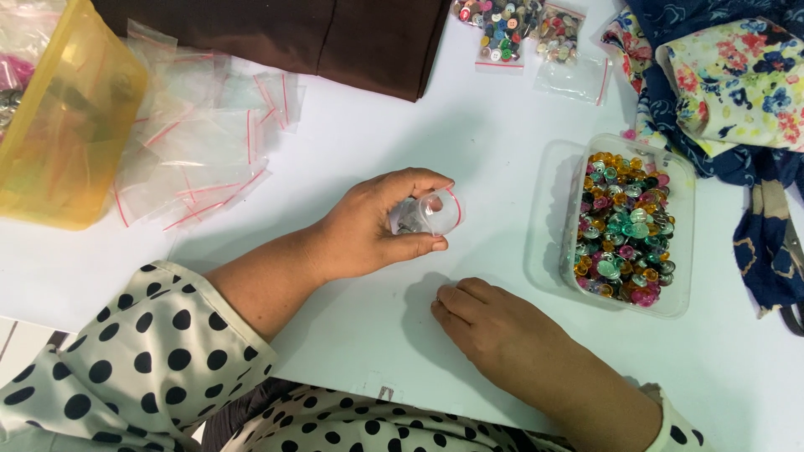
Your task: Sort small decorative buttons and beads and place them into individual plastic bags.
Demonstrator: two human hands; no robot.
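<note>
Left hand [377, 226] pinches a small clear bag [431, 213], mouth facing the tub of beads [624, 226] — right hand [494, 331] rests curled on the surface [352, 151], nearer that tub.

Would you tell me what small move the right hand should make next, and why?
Probably a short reach right into the tub for more buttons. The left hand holds a small clear bag open with only a few pieces inside, while the right hand rests on the table.

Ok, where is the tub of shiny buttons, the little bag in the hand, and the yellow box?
tub of shiny buttons [680, 172], head view, its clear right rim.
little bag [437, 211], head view, its open mouth.
yellow box [63, 125], head view, its side wall.
</note>
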